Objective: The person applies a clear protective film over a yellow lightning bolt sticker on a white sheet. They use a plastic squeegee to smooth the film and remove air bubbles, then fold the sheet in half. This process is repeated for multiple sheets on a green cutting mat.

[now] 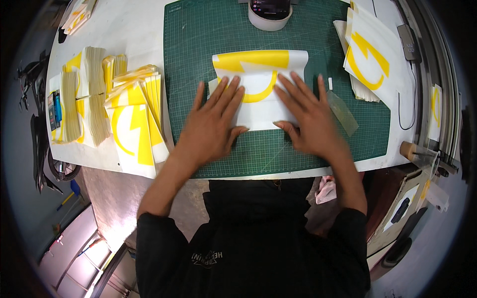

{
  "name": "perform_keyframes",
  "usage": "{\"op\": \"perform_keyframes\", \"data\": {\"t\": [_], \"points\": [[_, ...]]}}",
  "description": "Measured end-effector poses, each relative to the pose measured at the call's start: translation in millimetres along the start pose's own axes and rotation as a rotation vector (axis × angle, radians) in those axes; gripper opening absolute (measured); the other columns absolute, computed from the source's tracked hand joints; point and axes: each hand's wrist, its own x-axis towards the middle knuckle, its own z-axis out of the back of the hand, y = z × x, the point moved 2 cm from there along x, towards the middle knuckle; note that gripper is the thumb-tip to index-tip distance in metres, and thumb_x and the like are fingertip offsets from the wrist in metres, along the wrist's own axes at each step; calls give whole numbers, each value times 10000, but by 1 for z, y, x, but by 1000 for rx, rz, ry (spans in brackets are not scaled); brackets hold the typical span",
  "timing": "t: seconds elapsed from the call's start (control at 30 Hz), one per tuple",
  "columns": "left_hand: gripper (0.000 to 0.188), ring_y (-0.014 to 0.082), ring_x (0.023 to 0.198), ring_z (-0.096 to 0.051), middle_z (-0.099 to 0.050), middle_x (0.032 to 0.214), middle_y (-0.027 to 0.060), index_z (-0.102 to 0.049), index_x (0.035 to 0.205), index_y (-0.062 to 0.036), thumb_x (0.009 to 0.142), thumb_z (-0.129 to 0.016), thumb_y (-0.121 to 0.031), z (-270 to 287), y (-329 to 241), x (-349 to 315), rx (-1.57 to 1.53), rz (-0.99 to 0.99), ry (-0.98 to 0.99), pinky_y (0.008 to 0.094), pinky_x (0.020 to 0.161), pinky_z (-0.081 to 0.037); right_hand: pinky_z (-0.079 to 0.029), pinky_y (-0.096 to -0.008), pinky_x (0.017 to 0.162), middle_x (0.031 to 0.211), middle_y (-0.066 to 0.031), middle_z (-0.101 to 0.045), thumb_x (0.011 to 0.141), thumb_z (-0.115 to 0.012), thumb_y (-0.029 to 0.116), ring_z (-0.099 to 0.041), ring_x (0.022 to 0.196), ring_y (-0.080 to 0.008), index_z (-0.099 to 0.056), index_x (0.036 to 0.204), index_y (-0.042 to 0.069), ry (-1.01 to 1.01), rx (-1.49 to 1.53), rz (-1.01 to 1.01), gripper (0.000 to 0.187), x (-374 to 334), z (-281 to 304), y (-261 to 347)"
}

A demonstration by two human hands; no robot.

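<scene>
A white sheet with yellow printed shapes (260,113) lies on a green gridded cutting mat (278,154) in front of me. Its far edge curls up and over, showing a yellow band. My left hand (211,119) presses flat on the sheet's left side, fingers apart. On the opposite side, my right hand (313,119) also rests flat with its fingers spread. Both thumbs point inward near the sheet's near edge. Beside the right hand lies a translucent flat strip (344,115) with a small white end. A pale corner of something shows by the left fingers.
Stacks of folded yellow-and-white sheets (92,74) stand at the left, with a loose fanned pile (131,116) nearer the mat. More printed sheets (367,59) overlap the mat's right edge. A phone (271,7) rests in a white roll (271,22) at the far side.
</scene>
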Motion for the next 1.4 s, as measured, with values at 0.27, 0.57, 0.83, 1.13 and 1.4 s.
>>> {"op": "perform_keyframes", "data": {"t": [0.27,0.57,0.83,1.13,1.4], "points": [[1462,361,1616,-256,-269,1737,193,-275,1648,-17,563,-857,-805,21,35,39,95,-27,63,639,1295,-171,-30,-740,1266,1735,-132,-311,501,-863,826,-228,1623,-368,-436,1632,160,82,-71,-20,1380,36,8,-38],[1503,346,1618,-249,-263,1733,195,-273,1658,-57,505,-894,-795,23,32,42,89,12,74,649,1301,-154,-42,-687,1289,1693,-150,-390,778,-794,528,-317,1597,-321,-416,1619,60,-81,115,99,1034,80,-21,0],[1434,353,1625,-227,-240,1741,197,-287,1658,-66,556,-922,-728,20,32,39,50,13,52,664,1296,-142,-106,-648,1300,1656,-158,-444,855,-781,473,-399,1556,-312,-494,1566,72,-188,-65,-124,866,28,5,-52],[599,320,1264,-648,-704,1289,142,-624,1422,-50,889,-818,-242,4,-17,1,-53,-49,-263,585,1223,-345,-392,-578,1159,1139,-110,-698,876,-805,164,-640,1183,-294,-713,1288,57,-230,161,152,435,4,1,5],[459,309,1142,-658,-685,1202,120,-695,1319,-66,877,-805,-120,-9,-29,-7,-117,-9,-371,508,1066,-484,-461,-516,1004,1055,-107,-656,856,-778,36,-636,1043,-284,-729,1239,44,-371,182,127,386,-13,-21,8]]}}
